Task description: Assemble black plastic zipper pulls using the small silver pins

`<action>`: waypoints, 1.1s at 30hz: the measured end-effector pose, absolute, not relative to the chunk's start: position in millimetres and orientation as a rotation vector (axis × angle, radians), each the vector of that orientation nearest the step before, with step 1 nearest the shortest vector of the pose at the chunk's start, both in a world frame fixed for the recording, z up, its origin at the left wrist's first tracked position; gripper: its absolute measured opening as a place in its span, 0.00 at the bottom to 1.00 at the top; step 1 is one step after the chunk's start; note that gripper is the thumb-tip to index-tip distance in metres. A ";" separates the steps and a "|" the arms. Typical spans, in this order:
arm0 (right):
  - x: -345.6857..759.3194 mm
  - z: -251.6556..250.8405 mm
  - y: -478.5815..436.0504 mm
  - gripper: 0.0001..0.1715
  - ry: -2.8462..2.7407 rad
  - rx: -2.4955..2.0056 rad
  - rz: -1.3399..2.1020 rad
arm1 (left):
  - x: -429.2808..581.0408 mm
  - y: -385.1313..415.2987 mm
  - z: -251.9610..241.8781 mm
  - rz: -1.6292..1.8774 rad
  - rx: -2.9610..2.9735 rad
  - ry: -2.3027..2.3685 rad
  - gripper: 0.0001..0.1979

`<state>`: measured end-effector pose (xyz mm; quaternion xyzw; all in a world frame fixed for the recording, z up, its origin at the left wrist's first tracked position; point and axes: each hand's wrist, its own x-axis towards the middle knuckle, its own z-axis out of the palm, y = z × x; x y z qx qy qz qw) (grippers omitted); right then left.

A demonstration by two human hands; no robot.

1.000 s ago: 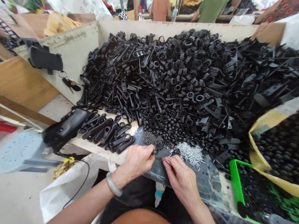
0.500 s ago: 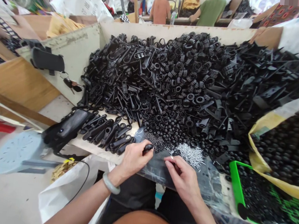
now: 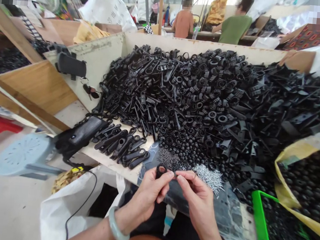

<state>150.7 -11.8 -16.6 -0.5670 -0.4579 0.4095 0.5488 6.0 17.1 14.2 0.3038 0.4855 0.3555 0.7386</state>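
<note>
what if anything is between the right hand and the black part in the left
Only the thumb of the left hand, partly covering the black part, shows between them; the silver pins lie beyond the right hand.

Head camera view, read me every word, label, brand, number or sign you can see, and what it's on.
None can be read.
White sack, at the back: dark printed characters, too blurred.
Black mesh pouch: a tiny pale mark, too small to tell.
</note>
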 end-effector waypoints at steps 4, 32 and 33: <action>152.1 -15.4 -12.9 0.10 -1.117 -1.303 0.931 | 7.2 15.6 12.5 0.809 0.647 1.055 0.19; 164.7 -6.7 -32.4 0.06 -1.350 -1.376 0.663 | 16.2 10.1 19.8 0.578 0.230 0.926 0.19; 164.7 -7.5 -33.0 0.05 -1.354 -1.382 0.657 | 15.2 9.9 19.7 0.579 0.247 0.913 0.18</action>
